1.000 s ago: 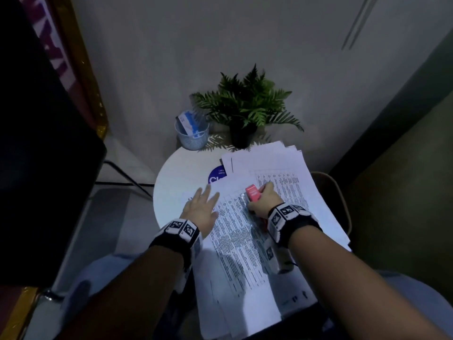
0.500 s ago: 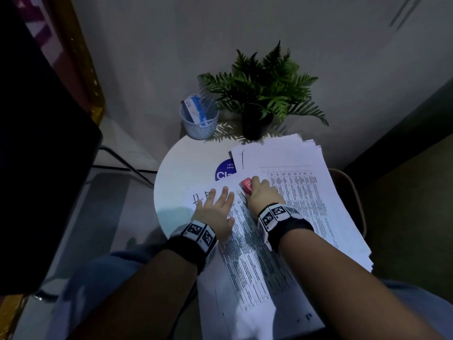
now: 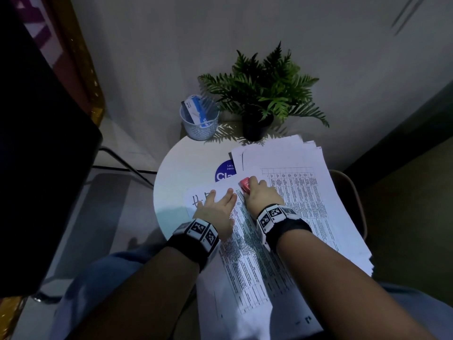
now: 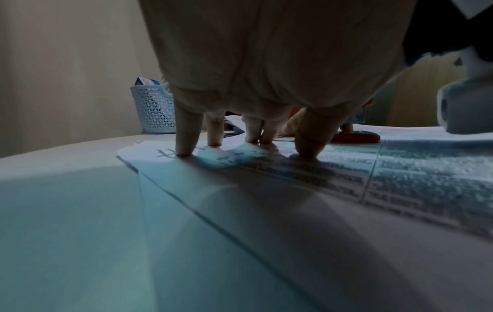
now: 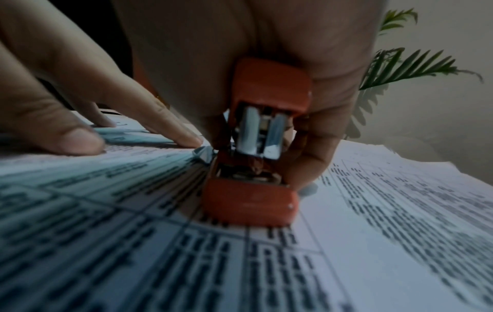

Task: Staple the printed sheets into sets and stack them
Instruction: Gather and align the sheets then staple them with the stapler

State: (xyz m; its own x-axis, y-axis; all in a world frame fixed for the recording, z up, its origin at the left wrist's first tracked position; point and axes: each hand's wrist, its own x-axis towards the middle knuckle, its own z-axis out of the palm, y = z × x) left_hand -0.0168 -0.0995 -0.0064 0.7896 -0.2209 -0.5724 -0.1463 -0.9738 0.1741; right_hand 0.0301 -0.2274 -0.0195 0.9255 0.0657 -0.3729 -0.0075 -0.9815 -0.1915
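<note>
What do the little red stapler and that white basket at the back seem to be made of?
The stapler looks like red-orange plastic or painted metal, smooth and slightly glossy, around a shiny steel core: the channel inside mirrors the light. The right hand grips it. The basket seems moulded white plastic, judging by its regular lattice of small holes and matte, even colour.

In the head view the right hand (image 3: 262, 196) covers most of the red stapler (image 3: 244, 184), so its mouth is unseen. The printed sheets (image 3: 247, 261) run off the bottom edge, their text too small to read. In the right wrist view the print (image 5: 160, 242) is blurred, and the sheets' corner inside the stapler (image 5: 256, 168) is hidden.
</note>
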